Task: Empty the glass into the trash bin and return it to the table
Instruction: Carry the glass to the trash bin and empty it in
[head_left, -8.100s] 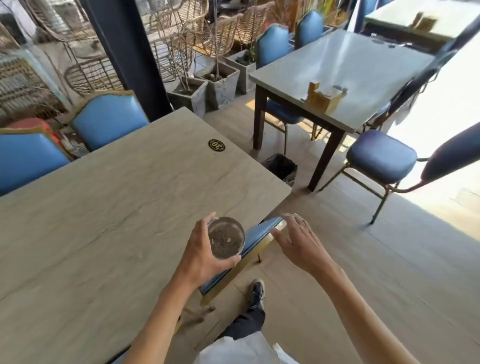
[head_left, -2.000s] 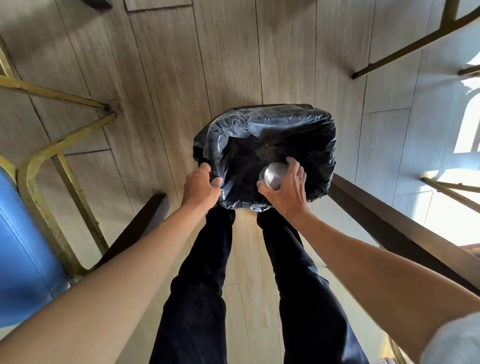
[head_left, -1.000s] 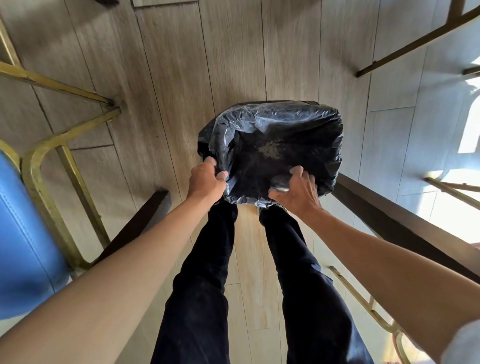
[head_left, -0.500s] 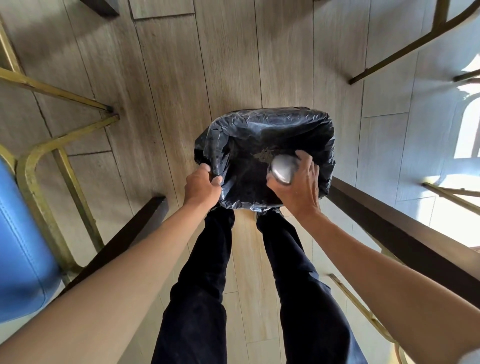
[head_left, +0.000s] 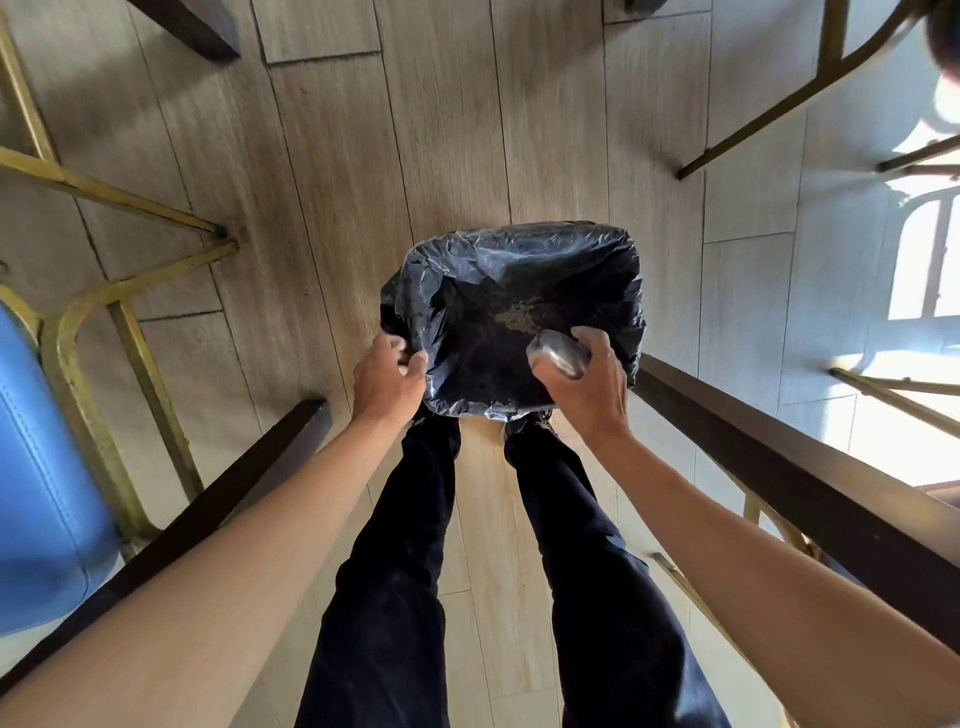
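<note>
A pale wood-plank floor (head_left: 332, 171) carries a trash bin (head_left: 519, 249) lined with a black plastic bag, standing at its centre. Left of the bin, the gold metal legs (head_left: 124, 332) of a blue-seated chair (head_left: 36, 478) rest on the planks. Nearer the viewer than the bin, a person's two dark-trousered legs (head_left: 415, 519) stand on the boards, the feet just beside its near edge. Beyond the bin to the right, another chair's thin metal leg (head_left: 691, 169) meets the floor, where sunlight falls in bright patches.
</note>
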